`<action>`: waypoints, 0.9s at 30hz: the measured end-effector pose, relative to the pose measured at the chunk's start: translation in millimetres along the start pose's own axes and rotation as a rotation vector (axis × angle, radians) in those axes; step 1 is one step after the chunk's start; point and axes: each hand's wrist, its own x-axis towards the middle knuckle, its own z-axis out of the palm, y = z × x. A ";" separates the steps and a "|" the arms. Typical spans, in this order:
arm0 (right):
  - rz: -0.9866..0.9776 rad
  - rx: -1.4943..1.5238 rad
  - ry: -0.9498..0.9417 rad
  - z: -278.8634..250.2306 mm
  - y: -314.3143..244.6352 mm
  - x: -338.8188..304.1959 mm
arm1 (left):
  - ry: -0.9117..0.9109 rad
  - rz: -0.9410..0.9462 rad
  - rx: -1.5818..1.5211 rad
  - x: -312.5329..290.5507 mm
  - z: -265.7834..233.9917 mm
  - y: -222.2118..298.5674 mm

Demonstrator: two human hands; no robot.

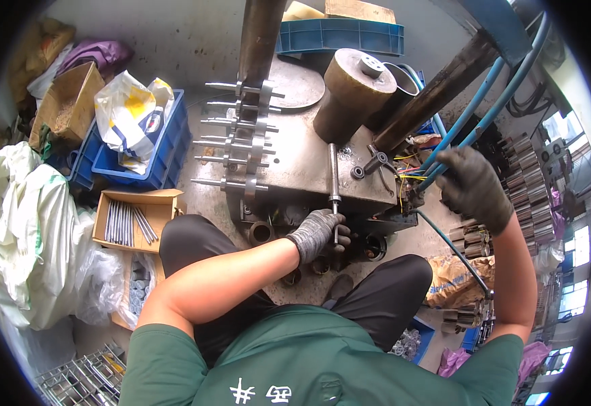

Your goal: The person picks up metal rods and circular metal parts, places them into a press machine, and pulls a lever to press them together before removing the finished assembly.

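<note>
My left hand, in a grey knit glove, is closed around the near end of a slim metal shaft. The shaft points away from me over the front edge of a metal machine table; a small collar sits on it just beyond my fingers. Its far end reaches the foot of a thick upright cylinder. My right hand, in a dark glove, is raised beside the blue hoses. Its fingers are loosely bent and apart, with nothing visible in them.
Several shafts with round metal discs line the table's left side. A cardboard box of rods and a blue crate stand left. A lever with a green rod and stacked metal cylinders are at right.
</note>
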 end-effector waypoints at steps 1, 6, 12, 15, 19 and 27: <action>-0.004 -0.072 -0.001 -3.0 -2.6 -24.2 | 0.061 0.077 0.065 1.1 -0.3 1.7; 0.111 -0.062 -0.029 -8.7 -5.0 -138.2 | 0.158 0.208 0.500 3.7 -10.3 11.0; 0.422 0.004 0.025 3.8 -15.3 -247.0 | 0.099 0.272 0.532 -9.7 -23.4 13.4; 0.452 -0.039 0.217 18.5 -17.8 -262.1 | 0.090 0.443 0.660 -22.5 -13.1 13.2; 0.420 -0.087 0.465 24.0 -3.8 -241.9 | 0.055 0.700 0.775 -41.0 17.3 39.8; 0.372 -0.133 0.785 -6.4 90.0 -141.1 | -0.175 1.344 0.819 -35.5 117.3 155.3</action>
